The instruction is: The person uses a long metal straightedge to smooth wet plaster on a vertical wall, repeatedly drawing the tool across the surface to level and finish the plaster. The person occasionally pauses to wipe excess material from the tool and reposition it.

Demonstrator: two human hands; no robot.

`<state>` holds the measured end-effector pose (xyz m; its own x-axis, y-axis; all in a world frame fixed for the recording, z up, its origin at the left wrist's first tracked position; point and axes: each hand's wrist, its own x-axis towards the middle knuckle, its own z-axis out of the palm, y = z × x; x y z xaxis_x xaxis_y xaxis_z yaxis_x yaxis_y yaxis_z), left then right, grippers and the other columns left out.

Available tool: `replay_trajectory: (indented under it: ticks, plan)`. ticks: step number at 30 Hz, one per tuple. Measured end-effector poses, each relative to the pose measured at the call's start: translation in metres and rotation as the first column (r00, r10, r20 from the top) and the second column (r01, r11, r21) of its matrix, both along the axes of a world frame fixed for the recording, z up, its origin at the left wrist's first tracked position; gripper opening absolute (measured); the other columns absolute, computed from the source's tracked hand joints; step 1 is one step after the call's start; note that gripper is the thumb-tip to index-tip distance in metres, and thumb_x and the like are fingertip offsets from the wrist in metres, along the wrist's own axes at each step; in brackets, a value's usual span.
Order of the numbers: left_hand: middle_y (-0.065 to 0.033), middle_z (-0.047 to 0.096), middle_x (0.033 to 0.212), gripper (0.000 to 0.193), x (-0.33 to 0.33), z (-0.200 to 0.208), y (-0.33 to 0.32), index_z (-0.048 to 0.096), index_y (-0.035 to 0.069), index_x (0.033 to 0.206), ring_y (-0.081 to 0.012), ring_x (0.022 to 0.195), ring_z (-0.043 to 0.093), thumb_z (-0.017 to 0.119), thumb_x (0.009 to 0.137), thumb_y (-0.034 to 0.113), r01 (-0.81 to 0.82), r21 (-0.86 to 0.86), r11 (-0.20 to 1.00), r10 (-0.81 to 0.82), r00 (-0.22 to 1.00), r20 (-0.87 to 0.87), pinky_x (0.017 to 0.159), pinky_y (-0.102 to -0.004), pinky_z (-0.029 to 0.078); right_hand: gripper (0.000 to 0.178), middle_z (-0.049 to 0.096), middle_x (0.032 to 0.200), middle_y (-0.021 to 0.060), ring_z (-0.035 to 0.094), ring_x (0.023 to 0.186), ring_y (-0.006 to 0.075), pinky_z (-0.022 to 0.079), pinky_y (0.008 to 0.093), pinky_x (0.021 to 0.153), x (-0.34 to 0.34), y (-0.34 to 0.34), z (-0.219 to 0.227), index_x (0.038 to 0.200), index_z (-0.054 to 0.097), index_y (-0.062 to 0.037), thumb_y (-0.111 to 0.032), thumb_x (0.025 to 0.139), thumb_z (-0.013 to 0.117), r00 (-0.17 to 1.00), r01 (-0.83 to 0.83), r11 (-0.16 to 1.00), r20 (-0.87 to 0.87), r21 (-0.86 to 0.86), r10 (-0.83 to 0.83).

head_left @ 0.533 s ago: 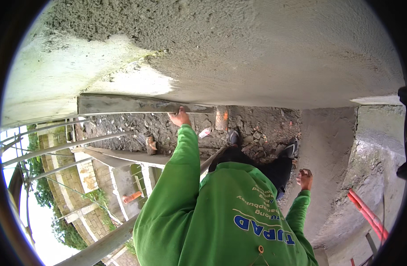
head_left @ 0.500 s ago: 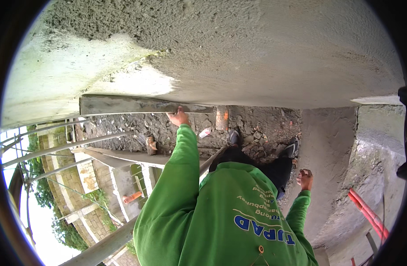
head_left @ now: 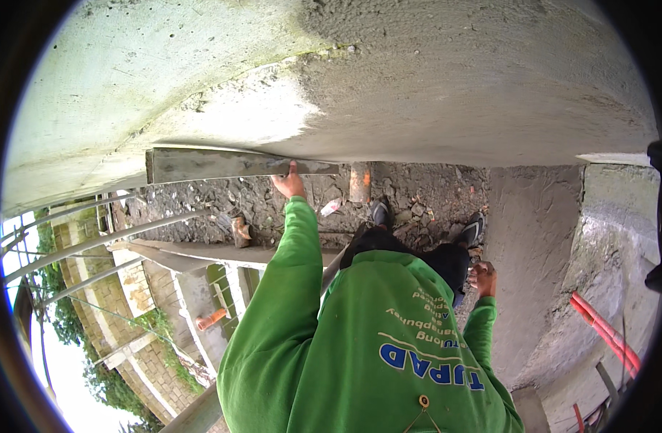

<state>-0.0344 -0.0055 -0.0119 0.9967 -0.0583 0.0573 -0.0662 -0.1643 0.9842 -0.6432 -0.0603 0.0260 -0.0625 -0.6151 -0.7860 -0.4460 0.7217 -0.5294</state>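
Note:
My left hand grips the lower edge of a long, flat, cement-smeared straightedge board, thumb up over its face. The board lies lengthwise along the foot of the plastered wall, and its right part tapers toward an upright orange pipe stub. Part of the wall is rough, wet-looking grey plaster; the left part is smoother and paler. My right hand hangs low beside my leg with its fingers curled in, and nothing shows in it.
Rubble-strewn soil lies along the wall, with a pale crumpled wrapper and a broken pipe piece on it. Metal poles cross at the left. A smooth cement strip and red pipes are at the right.
My view has shifted left along the wall. The board stays in my left hand and sits slightly higher in view. My right hand has come in closer to my leg.

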Motion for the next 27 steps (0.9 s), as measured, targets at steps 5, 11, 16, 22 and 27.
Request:
replay_trajectory:
  ticks: [5, 11, 16, 22, 27]
  plan:
    - [-0.0152, 0.063, 0.115, 0.053, 0.000, -0.006, -0.002, 0.054, -0.004, 0.124, -0.0240, 0.100, 0.060, 0.077, 0.076, 0.001, -0.073, 0.000, 0.997, 0.073, 0.996, -0.046, 0.089, -0.0350, 0.048, 0.026, 0.064, 0.083, 0.0095, 0.062, 0.062, 0.0157, 0.048, 0.0271, 0.050, -0.018, 0.000, -0.019, 0.111, 0.058, -0.0001, -0.018, 0.092, 0.059, 0.997, 0.026, 1.000, 0.070, 0.005, -0.027]
    - [-0.0158, 0.064, 0.113, 0.053, 0.015, -0.001, 0.017, 0.057, -0.004, 0.120, -0.0240, 0.100, 0.060, 0.079, 0.071, -0.002, 0.004, 0.108, 0.994, -0.001, 0.999, -0.035, 0.088, -0.0354, 0.049, 0.031, 0.064, 0.087, 0.0115, 0.062, 0.065, 0.0169, 0.050, 0.0277, 0.052, 0.002, -0.005, 0.021, 0.116, 0.058, 0.0011, -0.019, 0.092, 0.060, 0.995, 0.025, 1.000, -0.098, 0.010, -0.024]
    - [-0.0182, 0.062, 0.115, 0.060, 0.034, -0.002, 0.036, 0.052, -0.004, 0.124, -0.0264, 0.100, 0.061, 0.078, 0.071, -0.002, -0.025, -0.050, 0.998, 0.023, 0.999, -0.048, 0.089, -0.0366, 0.048, 0.030, 0.062, 0.085, 0.0124, 0.059, 0.063, 0.0165, 0.049, 0.0289, 0.050, 0.004, -0.005, 0.009, 0.113, 0.058, 0.0013, -0.017, 0.090, 0.062, 0.993, 0.061, 0.998, -0.099, 0.005, -0.060]
    - [-0.0198, 0.060, 0.119, 0.058, 0.055, 0.013, 0.043, 0.051, -0.004, 0.125, -0.0300, 0.104, 0.060, 0.077, 0.074, 0.004, -0.005, 0.051, 0.999, 0.005, 1.000, 0.016, 0.091, -0.0377, 0.047, 0.026, 0.060, 0.079, 0.0097, 0.054, 0.056, 0.0128, 0.043, 0.0245, 0.044, 0.023, -0.016, 0.000, 0.111, 0.059, 0.0011, -0.012, 0.089, 0.060, 0.999, 0.035, 0.999, 0.029, 0.014, -0.035]
    - [-0.0211, 0.059, 0.122, 0.059, 0.048, 0.036, 0.034, 0.048, -0.005, 0.128, -0.0322, 0.109, 0.058, 0.074, 0.076, 0.006, 0.012, 0.151, 0.988, -0.014, 1.000, 0.011, 0.096, -0.0400, 0.044, 0.028, 0.063, 0.083, 0.0111, 0.060, 0.061, 0.0170, 0.048, 0.0288, 0.050, 0.024, -0.026, -0.002, 0.111, 0.058, -0.0010, -0.018, 0.089, 0.061, 0.997, -0.071, 0.997, 0.017, -0.018, 0.071]
